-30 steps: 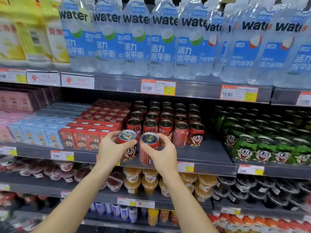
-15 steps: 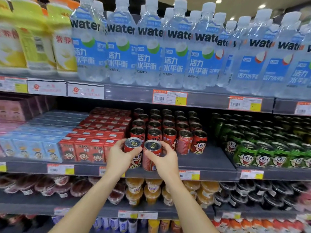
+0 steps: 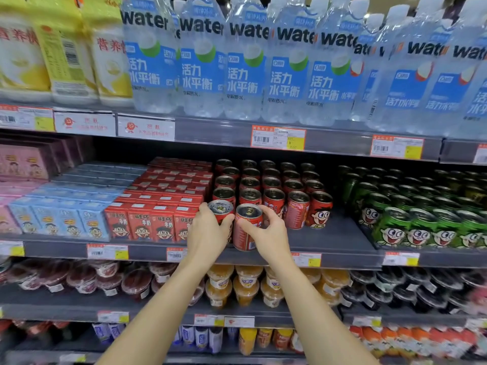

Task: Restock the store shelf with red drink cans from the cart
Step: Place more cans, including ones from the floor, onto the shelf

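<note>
Gripping two red cylindrical drink cans at the front lip of the middle shelf (image 3: 340, 233), grey and smooth. Left hand (image 3: 207, 231): fingers and thumb curled round the left can (image 3: 222, 212), shiny metal top with pull tab facing up. Right hand (image 3: 270, 234): fingers and thumb wrapped round the right can (image 3: 246, 227), barcode showing low on its glossy wall. Cans side by side, touching or nearly so; cannot tell. Standing at 12 o'clock just behind: rows of matching red cans (image 3: 274, 188), cartoon face printed on the front one at 2 o'clock. At 9 o'clock: red rectangular cartons (image 3: 150, 222), matte, flat-topped. At 3 o'clock: green cans (image 3: 419, 230). Overhead at 12 o'clock: clear ribbed plastic water bottles (image 3: 245, 72), blue labels.
</note>
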Demonstrator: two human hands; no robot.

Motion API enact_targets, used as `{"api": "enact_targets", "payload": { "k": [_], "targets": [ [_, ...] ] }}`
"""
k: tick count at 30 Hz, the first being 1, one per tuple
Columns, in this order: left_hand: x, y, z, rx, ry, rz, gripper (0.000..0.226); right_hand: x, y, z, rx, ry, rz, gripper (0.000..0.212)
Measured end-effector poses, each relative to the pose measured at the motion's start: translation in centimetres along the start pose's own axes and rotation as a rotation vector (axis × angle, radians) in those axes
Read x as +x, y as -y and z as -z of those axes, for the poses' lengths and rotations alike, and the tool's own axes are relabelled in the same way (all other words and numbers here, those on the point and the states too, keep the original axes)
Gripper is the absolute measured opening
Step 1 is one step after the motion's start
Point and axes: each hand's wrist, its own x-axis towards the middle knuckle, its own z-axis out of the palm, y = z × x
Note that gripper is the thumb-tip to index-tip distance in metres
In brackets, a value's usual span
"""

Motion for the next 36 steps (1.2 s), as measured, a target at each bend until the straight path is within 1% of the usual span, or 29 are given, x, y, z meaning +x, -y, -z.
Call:
{"api": "enact_targets", "payload": {
  "k": [1, 5, 7, 11, 17, 23, 26, 28, 31, 33, 34, 36],
  "targets": [
    [0.0, -0.1, -0.2, -0.016, -0.005, 0.01, 0.066, 0.0, 0.0, 0.1, -0.007, 0.004, 0.008, 0.05],
    [0.5, -0.8, -0.8, -0.113, -0.007, 0.071, 0.063, 0.2, -0.2, 0.2, -0.029, 0.007, 0.015, 0.055],
    [0.6, -0.9, -1.1, -0.148, 0.002, 0.108, 0.062, 0.2, -0.1, 0.3, -0.032, 0.017, 0.021, 0.053],
    [0.5, -0.6, -1.4, -0.188, 0.008, 0.114, 0.062, 0.4, -0.1, 0.4, -0.024, 0.026, 0.027, 0.051],
    [1.1, -0.7, -1.8, -0.191, 0.011, 0.148, 0.059, 0.3, -0.2, 0.3, -0.011, 0.028, 0.014, 0.054],
    [1.4, -0.8, -2.0, -0.222, 0.023, 0.169, 0.061, 0.2, 0.0, 0.4, -0.002, 0.042, 0.017, 0.05],
    [1.4, -0.4, -1.9, -0.231, 0.041, 0.185, 0.058, 0.1, -0.1, 0.3, -0.002, 0.049, 0.018, 0.052],
    [1.2, 0.0, -2.0, -0.216, 0.052, 0.177, 0.055, 0.1, 0.0, 0.3, -0.006, 0.057, 0.018, 0.053],
    [0.2, 1.0, -2.6, -0.141, 0.063, 0.081, 0.048, -0.1, 0.2, 0.5, -0.007, 0.068, 0.038, 0.048],
    [-0.7, 1.6, -2.9, 0.009, 0.065, 0.013, 0.06, -0.1, 0.2, 0.5, -0.015, 0.074, 0.046, 0.042],
    [-1.2, 1.9, -3.0, 0.088, 0.068, -0.018, 0.067, 0.0, 0.2, 0.6, -0.015, 0.074, 0.045, 0.042],
    [-2.0, 2.9, -3.2, 0.179, 0.078, -0.087, 0.074, 0.0, 0.2, 0.7, -0.021, 0.077, 0.039, 0.043]
  ]
}}
